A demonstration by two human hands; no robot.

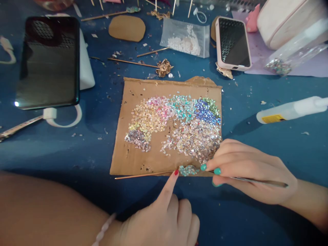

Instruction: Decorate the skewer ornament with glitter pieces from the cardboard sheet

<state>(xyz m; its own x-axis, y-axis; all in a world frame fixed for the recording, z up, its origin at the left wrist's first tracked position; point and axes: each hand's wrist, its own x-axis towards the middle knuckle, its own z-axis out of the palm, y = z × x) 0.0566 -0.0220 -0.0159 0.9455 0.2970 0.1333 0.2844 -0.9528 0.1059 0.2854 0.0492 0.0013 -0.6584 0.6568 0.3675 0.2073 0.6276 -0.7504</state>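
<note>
My left hand (164, 218) reaches in from the bottom with its index finger stretched out and the other fingers curled. Its red-nailed fingertip rests on a thin hair stick (146, 175), beside the stick's teal-chip-covered ornament (188, 170). The stick lies along the near edge of a cardboard sheet (128, 164). From the right, my right hand (246, 167), with green nails, is closed on metal tweezers (266, 182) whose tips are at the ornament. Small shiny chips (197, 136) in several colours are spread over the cardboard.
A black tablet-like device (50, 61) lies at left, with a white cable (69, 119). Behind the cardboard are a gold-flowered stick (164, 67), a bag of white beads (186, 39) and a phone (234, 42). A glue bottle (292, 109) lies at right.
</note>
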